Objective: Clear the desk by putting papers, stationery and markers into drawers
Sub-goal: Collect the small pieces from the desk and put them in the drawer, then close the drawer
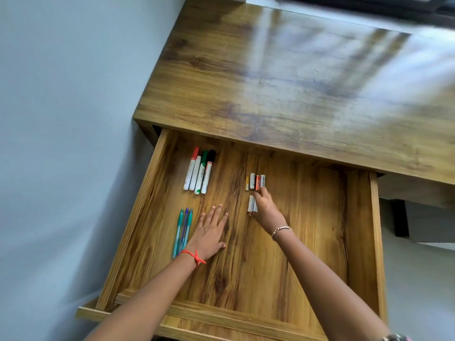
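A wide wooden drawer (359, 230) stands pulled out from under the desk (270, 70). Inside at the back left lie several whiteboard markers (199, 172) side by side, with red, green and black caps. Three pens (182, 230) lie in front of them at the left. My left hand (209, 232) rests flat on the drawer floor just right of the pens, fingers straight. A row of small batteries (256, 182) stands in the middle. My right hand (264, 207) reaches to them, fingertips touching the row, and partly covers a further white battery (251, 203) below it.
The desk top shows bare wood with window glare across it. A pale wall (61, 119) runs along the left. A dark opening and a white surface (418, 217) show to the right, below the desk. The drawer's front rail (221, 316) lies near the bottom edge.
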